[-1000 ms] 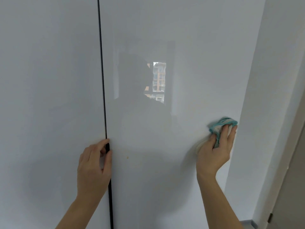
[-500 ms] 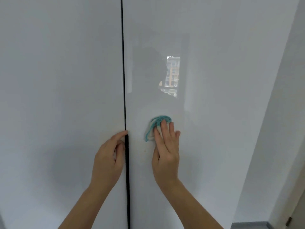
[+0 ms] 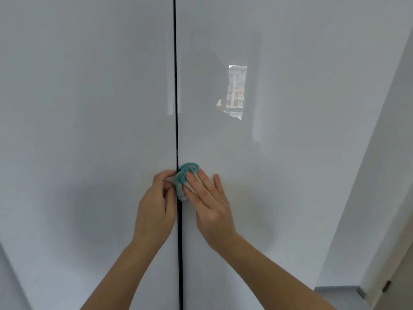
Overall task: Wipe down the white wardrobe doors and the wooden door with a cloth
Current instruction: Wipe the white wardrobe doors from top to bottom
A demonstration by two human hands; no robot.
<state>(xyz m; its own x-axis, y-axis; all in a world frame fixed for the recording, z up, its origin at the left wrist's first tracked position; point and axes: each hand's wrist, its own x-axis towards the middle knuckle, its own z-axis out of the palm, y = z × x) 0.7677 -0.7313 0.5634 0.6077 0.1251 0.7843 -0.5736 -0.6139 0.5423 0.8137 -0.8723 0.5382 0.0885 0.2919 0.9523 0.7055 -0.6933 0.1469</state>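
Wardrobe doors [image 3: 290, 63], two glossy white flat panels, fill my feed. They are split by a thin dark vertical seam [image 3: 176, 86], which I use as my marker. Left of the seam is the left door panel [image 3: 78, 130], bare and shiny. Low on it, just left of the seam, the left hand [image 3: 156, 206] lies with fingers curled and its index fingertip touching the seam. I cannot tell whether it hooks the door's edge. Touching the seam on its right side is the crumpled teal-and-white cloth [image 3: 184, 175]. The right hand [image 3: 212, 209] presses it against the right door panel [image 3: 290, 164], fingers straight and spread over it. Higher up, right of the seam, a window reflection [image 3: 235, 92] shows buildings. Far right of the seam, a plain white wall [image 3: 380, 175] runs down to a grey strip [image 3: 337, 289].
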